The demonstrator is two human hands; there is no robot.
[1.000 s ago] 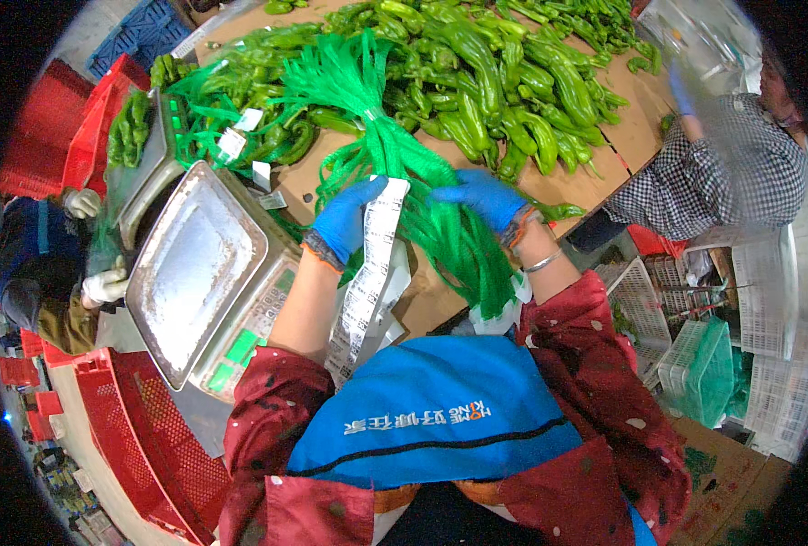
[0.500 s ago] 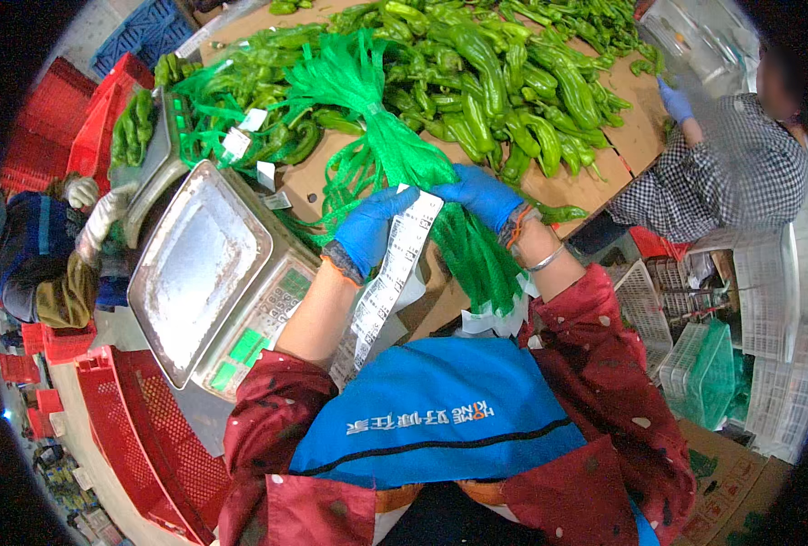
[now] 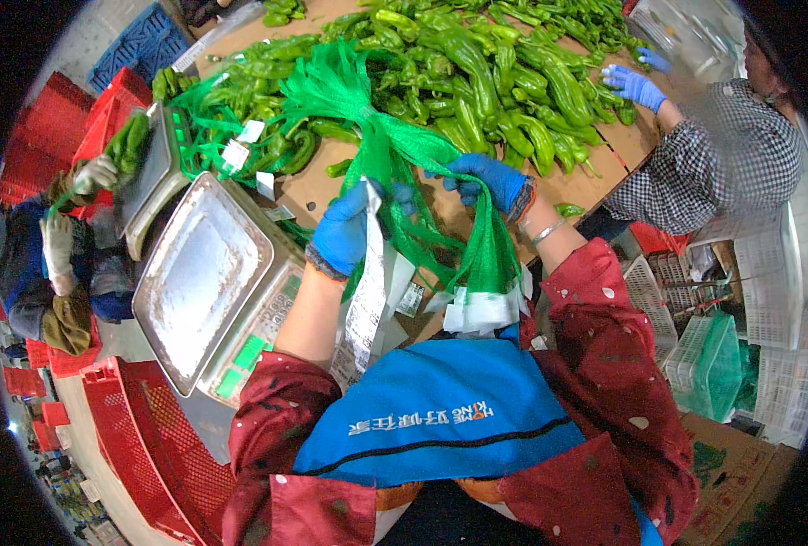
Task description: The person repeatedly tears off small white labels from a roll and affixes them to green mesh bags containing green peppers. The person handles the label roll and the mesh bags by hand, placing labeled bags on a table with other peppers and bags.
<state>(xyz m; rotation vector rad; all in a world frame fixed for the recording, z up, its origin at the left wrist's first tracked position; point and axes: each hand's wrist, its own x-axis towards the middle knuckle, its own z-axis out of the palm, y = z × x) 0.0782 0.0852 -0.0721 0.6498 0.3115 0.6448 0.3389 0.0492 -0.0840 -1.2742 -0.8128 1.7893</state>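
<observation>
My left hand point(image 3: 342, 233), in a blue glove, is closed round a strip of white printed labels point(image 3: 367, 287) and a strand of the green mesh netting bags point(image 3: 490, 250). The strip hangs down in front of my apron. My blue-gloved right hand point(image 3: 493, 180) has its fingers curled round another part of the netting. Between my hands the bundle is partly spread, its bunched end reaching up to the peppers. White tags point(image 3: 481, 314) hang from its lower end. Behind it lies a big heap of long green peppers point(image 3: 472, 82) on the cardboard-covered table point(image 3: 627, 150).
A scale with a worn metal pan point(image 3: 205, 278) stands left of my hands. Further left, a person's white-gloved hands point(image 3: 96, 175) hold peppers at a second scale. Another person's purple-blue gloved hand point(image 3: 636, 86) is at the right. Red crates point(image 3: 140, 428) and white crates point(image 3: 768, 273) stand around.
My hands have moved apart, and the netting bundle has opened into separate strands between them. The label strip has twisted and hangs more upright. The person at the left has lifted peppers.
</observation>
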